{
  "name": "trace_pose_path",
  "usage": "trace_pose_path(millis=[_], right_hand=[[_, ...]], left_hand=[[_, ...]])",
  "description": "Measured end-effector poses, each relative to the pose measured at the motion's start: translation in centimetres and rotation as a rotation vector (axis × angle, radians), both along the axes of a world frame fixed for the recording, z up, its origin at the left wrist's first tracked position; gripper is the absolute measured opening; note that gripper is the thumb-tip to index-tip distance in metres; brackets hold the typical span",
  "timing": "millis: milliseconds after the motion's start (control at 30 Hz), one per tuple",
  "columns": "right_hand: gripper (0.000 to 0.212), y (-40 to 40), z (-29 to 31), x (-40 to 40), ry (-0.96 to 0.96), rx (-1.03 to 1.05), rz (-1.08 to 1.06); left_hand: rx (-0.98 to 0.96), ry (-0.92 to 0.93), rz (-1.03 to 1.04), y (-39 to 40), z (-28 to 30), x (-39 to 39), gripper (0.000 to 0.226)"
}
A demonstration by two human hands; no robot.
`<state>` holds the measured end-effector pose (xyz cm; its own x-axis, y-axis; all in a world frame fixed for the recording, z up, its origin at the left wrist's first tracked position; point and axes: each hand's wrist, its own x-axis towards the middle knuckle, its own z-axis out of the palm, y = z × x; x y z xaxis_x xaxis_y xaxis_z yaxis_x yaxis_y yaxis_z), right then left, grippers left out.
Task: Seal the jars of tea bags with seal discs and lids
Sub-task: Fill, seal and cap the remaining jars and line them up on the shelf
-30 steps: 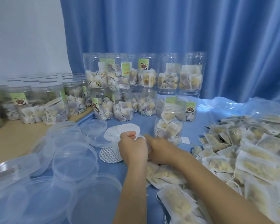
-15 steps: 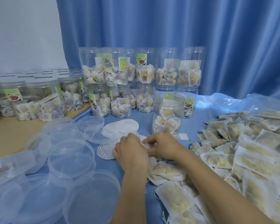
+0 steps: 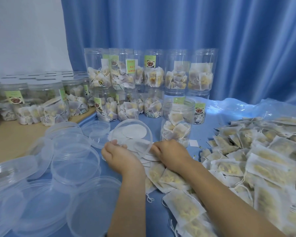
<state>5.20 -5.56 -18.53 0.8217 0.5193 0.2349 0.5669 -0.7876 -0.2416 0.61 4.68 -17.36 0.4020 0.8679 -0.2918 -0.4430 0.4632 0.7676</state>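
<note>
I see my left hand [image 3: 120, 155] and right hand [image 3: 171, 153] both pinching the near rim of a clear lid [image 3: 132, 134], tilted up over white seal discs [image 3: 135, 131] mid-tabletop. An open jar [image 3: 177, 125] of tea bags stands just right of it.

Open jar [image 3: 177, 122] at centre, 12 o'clock of hands. Stacked jars [image 3: 150, 82] behind it, 12 o'clock. Lidded jars [image 3: 39, 101] at 10 o'clock. Loose lids [image 3: 72, 161] at 8–9 o'clock. Seal discs [image 3: 135, 131] between lids and open jar. Tea bag heap [image 3: 255, 159] at 3–4 o'clock.
</note>
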Motion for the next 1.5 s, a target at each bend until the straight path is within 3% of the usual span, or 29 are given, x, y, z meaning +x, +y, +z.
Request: trace_pose_path(millis=[67,167,267,333,500,633,733,833,900,967,1067,1100,1167,1233,1300,1367,1500], right_hand=[[0.026,0.0,0.0,0.0,-0.144,0.054,-0.034],[0.026,0.1,0.6,-0.1,-0.187,0.645,-0.123],[0.017,0.3,1.9,-0.3,0.030,1.052,-0.039],[0.023,0.2,2.8,-0.5,0.252,1.137,0.081],[0.036,-0.1,3.4,-0.5,0.553,1.119,0.186],[0.033,-0.1,3.6,-0.7,0.612,1.156,0.292],[0.035,0.0,3.8,-0.8,0.599,1.187,0.339],[0.017,0.0,4.3,-1.2,0.655,1.218,0.421],[0.039,0.0,4.5,-1.4,0.697,1.214,0.454],[0.048,0.0,4.7,-1.5,0.673,1.252,0.415],[0.044,0.2,5.2,-2.0,0.541,1.287,0.289],[0.042,0.1,5.5,-2.2,0.375,1.167,0.231],[0.050,0.1,6.0,-2.7,-0.037,0.695,0.167],[0.072,0.3,6.6,-3.2,-0.214,0.352,0.210],[0.086,-0.2,7.5,-3.5,-0.154,0.277,0.239],[0.094,-1.4,8.5,-3.3,-0.097,0.267,0.237],[0.098,-4.1,10.1,-2.7,-0.026,0.416,0.148]], left_hand=[[-0.127,-0.080,-0.109,0.2,0.1,0.1,0.034],[-0.126,-0.119,-0.261,-0.2,0.0,0.4,0.047],[-0.042,-0.142,-0.307,-0.6,0.0,0.5,0.054],[-0.033,-0.180,-0.310,-0.7,0.1,0.5,0.059],[-0.009,-0.238,-0.329,-0.6,0.2,0.6,0.054],[0.108,-0.142,-0.294,-0.8,0.0,0.6,0.065],[0.187,-0.135,-0.243,-0.8,0.1,0.5,0.050],[0.248,-0.129,-0.223,-0.9,0.3,0.0,0.036],[0.261,-0.152,-0.241,-1.0,0.5,-0.3,0.028],[0.210,-0.183,-0.298,-0.8,0.8,-0.6,0.030],[0.149,-0.300,-0.461,-0.5,1.3,-1.0,0.037],[0.149,-0.336,-0.509,-0.6,1.5,-1.1,0.031],[0.157,-0.389,-0.577,-0.7,1.9,-1.2,0.025],[0.167,-0.441,-0.646,-0.9,2.5,-1.3,0.030],[0.149,-0.483,-0.732,-1.1,3.3,-1.5,0.043],[0.167,-0.530,-0.807,-1.2,3.9,-1.7,0.043],[0.359,-0.503,-0.921,-2.5,4.9,-2.0,0.040]])
